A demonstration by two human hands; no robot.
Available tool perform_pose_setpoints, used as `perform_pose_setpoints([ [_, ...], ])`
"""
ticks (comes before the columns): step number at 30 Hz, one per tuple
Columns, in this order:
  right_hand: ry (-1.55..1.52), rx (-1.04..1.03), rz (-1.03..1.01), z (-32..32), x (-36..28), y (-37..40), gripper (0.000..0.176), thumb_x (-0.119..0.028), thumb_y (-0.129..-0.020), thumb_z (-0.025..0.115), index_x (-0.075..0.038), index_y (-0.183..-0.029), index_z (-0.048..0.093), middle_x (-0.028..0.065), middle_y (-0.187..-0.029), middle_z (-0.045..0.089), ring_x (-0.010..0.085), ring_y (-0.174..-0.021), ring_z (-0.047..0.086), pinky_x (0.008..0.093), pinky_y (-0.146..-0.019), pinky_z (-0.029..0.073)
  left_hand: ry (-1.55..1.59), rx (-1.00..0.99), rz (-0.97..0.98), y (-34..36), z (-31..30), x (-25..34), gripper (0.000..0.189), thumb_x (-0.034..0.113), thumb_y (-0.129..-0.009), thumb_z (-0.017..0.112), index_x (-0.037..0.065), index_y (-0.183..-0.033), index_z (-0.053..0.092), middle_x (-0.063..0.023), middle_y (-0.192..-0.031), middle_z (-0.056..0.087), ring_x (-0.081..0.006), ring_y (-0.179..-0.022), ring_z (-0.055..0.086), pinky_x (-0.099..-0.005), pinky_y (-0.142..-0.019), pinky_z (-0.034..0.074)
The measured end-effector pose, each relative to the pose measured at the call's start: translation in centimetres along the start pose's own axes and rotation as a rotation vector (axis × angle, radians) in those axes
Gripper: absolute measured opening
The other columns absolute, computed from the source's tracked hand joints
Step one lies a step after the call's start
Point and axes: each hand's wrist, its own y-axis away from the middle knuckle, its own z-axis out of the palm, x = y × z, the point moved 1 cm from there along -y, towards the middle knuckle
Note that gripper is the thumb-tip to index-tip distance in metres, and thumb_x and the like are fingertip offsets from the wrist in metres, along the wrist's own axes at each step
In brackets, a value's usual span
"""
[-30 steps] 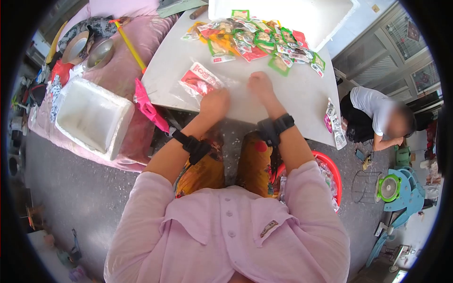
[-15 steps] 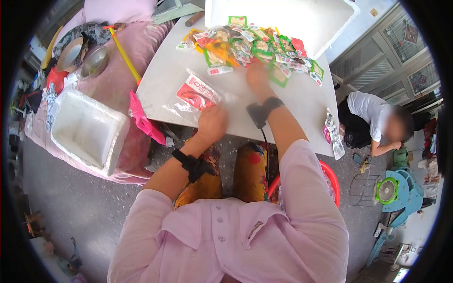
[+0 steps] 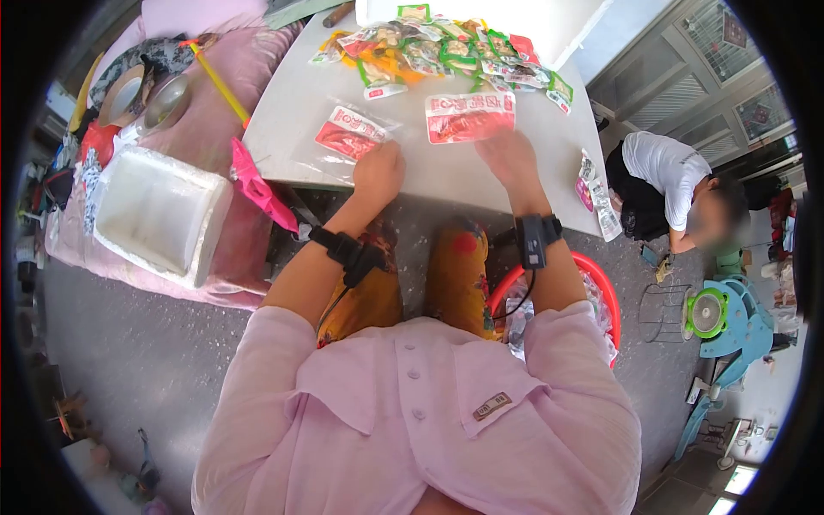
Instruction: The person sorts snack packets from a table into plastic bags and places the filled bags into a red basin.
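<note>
My left hand (image 3: 379, 174) is closed on the near right edge of a clear plastic bag (image 3: 322, 167), with a red and white food packet (image 3: 350, 133) showing in it. My right hand (image 3: 512, 161) grips the lower edge of a second red and white food packet (image 3: 470, 116), held face up just above the white table (image 3: 412, 176). Beyond both hands lies a heap of small food packets (image 3: 459, 56) with green, orange and red edges. Both hands' fingertips are partly hidden.
A white foam box (image 3: 566, 26) stands behind the heap. Loose packets (image 3: 601, 202) lie at the table's right edge. A red basin (image 3: 614, 309) holding packets is on the floor. Another foam box (image 3: 159, 219) sits at left. A person (image 3: 674, 184) crouches at right.
My right hand has drawn back from the heap and now holds a red and white packet. My left hand keeps its grip on the clear bag.
</note>
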Motion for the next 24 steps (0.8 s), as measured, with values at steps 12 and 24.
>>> perform_pose_setpoints([
  [12,-0.078,0.258,0.22,4.1,2.4,11.0,0.01,-0.005,-0.079,0.041,-0.005,-0.089,0.04,0.0099,-0.087,0.052,0.0225,-0.08,0.053,0.0344,-0.067,0.044,0.09,-0.015,-0.061,-0.4,0.2,2.7,0.016,0.018,-0.075,0.041,0.003,-0.076,0.047,-0.0173,-0.075,0.051,-0.0346,-0.073,0.05,-0.0437,-0.062,0.039],
  [24,0.325,-0.2,0.169,6.8,5.5,8.7,0.015,-0.015,-0.077,0.047,-0.002,-0.084,0.049,0.0077,-0.079,0.055,0.0172,-0.066,0.054,0.026,-0.054,0.043,-0.038,-0.05,0.063,0.4,-0.1,5.1,0.012,0.015,-0.072,0.045,0.004,-0.074,0.047,-0.0153,-0.074,0.051,-0.0331,-0.066,0.052,-0.0419,-0.056,0.041],
])
